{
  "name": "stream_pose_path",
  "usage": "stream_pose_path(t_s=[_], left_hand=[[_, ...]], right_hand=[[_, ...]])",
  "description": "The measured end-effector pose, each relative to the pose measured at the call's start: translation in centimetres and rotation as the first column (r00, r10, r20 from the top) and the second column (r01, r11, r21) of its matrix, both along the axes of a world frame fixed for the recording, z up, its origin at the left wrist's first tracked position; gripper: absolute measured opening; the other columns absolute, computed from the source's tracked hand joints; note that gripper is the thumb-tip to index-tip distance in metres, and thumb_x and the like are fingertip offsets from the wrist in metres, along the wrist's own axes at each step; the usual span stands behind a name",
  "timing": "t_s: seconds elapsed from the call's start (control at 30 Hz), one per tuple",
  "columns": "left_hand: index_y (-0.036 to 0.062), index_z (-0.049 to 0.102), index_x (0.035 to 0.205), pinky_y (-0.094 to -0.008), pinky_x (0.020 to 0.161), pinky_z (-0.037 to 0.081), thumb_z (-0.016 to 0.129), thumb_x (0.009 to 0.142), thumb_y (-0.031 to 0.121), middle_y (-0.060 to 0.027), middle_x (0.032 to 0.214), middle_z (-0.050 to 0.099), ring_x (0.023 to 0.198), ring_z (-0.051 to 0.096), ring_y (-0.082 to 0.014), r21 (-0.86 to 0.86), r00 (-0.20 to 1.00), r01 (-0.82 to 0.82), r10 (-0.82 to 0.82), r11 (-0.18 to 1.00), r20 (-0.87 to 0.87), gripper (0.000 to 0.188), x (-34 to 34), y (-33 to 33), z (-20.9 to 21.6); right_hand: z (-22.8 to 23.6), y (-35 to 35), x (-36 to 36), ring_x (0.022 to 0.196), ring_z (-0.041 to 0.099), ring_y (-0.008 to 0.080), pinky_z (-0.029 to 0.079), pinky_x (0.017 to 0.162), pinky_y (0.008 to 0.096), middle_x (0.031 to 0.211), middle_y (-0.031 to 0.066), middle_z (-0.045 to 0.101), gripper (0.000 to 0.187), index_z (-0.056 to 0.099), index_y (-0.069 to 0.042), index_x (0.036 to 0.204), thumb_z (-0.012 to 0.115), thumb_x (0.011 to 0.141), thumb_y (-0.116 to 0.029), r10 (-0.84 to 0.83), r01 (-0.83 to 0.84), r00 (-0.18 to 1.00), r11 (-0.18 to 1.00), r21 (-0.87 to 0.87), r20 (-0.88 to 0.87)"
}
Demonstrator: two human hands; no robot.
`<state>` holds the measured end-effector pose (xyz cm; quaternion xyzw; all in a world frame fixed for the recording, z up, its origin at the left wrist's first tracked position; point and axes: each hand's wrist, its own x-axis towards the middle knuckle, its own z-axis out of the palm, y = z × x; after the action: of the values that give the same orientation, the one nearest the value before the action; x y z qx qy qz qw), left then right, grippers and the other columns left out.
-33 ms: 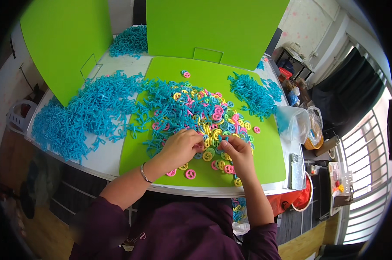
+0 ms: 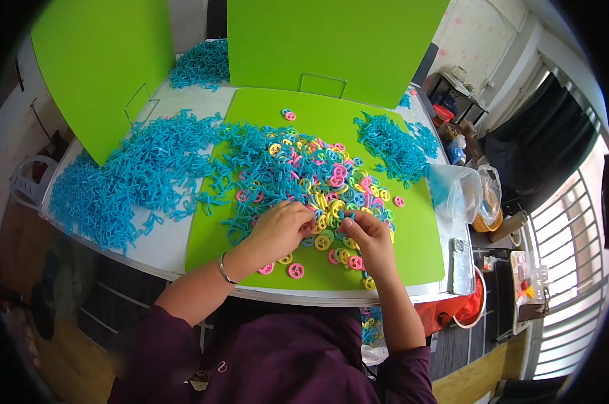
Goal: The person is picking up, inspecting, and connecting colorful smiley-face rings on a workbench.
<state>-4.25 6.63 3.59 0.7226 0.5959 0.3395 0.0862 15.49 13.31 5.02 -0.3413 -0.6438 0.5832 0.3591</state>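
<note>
Both hands work close together over the near side of a mixed pile of small plastic wheels in yellow, pink, green and blue. My left hand has its fingers pinched together; what they hold, if anything, is hidden. A small blue plastic piece shows at the fingertips of my right hand, pinched between thumb and forefinger. Blue forked plastic pieces lie tangled over the pile's left and far parts. A loose pink wheel rests near my left wrist.
Under the pile lies a green mat on a white table. Heaps of blue pieces lie left and far right. Green boards stand behind and at left. At right are a clear plastic container and a phone.
</note>
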Motion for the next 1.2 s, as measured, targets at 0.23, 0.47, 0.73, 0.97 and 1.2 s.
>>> stream_pose_path(t_s=[0.23,0.47,0.73,0.97,1.2], left_hand=[[0.0108,0.063,0.093,-0.0382,0.078,0.046,0.072,0.074,0.016,-0.0064,0.081,0.058,0.086,0.058,-0.0262,-0.023,0.989,-0.099,0.096,0.995,-0.111,0.022,-0.5,0.1,-1.1],[0.0055,0.061,0.084,-0.0327,0.065,0.049,0.073,0.076,0.016,-0.0052,0.078,0.063,0.073,0.061,-0.0217,0.012,0.985,-0.104,0.101,0.994,0.141,0.018,-0.2,0.3,1.6],[0.0001,0.068,0.099,-0.0193,0.062,0.051,0.067,0.085,0.009,-0.0025,0.080,0.069,0.069,0.062,-0.0056,-0.018,0.563,0.126,-0.057,0.992,0.825,0.016,0.4,0.3,1.6],[-0.0020,0.069,0.098,-0.0186,0.063,0.052,0.066,0.086,0.009,-0.0067,0.083,0.069,0.070,0.063,-0.0070,-0.079,0.398,0.129,0.021,0.989,0.917,0.016,1.1,-0.2,2.0],[-0.0006,0.069,0.097,-0.0199,0.065,0.053,0.066,0.086,0.007,-0.0063,0.084,0.069,0.072,0.063,-0.0085,-0.077,0.309,0.186,0.016,0.980,0.951,0.013,1.8,-0.2,1.4]], right_hand=[[-0.2,-0.2,-0.2,0.079,0.061,0.0090,0.050,0.071,0.0247,0.086,0.0038,0.066,0.024,0.062,0.003,0.108,0.061,0.091,-0.013,-0.025,0.023,0.997,0.999,-0.034,-0.066],[-0.9,-0.7,-0.4,0.077,0.061,0.0081,0.050,0.068,0.0222,0.085,0.0036,0.066,0.022,0.063,0.002,0.108,0.062,0.090,-0.011,-0.092,0.091,0.996,0.991,0.095,0.010],[-0.8,-1.5,-1.2,0.075,0.060,0.0062,0.047,0.067,0.0193,0.084,0.0044,0.066,0.023,0.063,0.002,0.108,0.064,0.089,-0.009,-0.137,0.087,0.984,0.926,0.367,0.113],[-1.2,-1.8,-1.7,0.080,0.062,0.0075,0.048,0.070,0.0195,0.086,0.0056,0.068,0.023,0.063,0.003,0.109,0.063,0.089,-0.008,-0.111,0.103,0.994,0.956,0.275,0.011],[-1.5,-2.1,-1.8,0.077,0.061,0.0085,0.049,0.067,0.0216,0.087,0.0047,0.068,0.022,0.064,0.003,0.107,0.064,0.087,-0.005,-0.103,0.105,0.994,0.958,0.268,-0.019]])
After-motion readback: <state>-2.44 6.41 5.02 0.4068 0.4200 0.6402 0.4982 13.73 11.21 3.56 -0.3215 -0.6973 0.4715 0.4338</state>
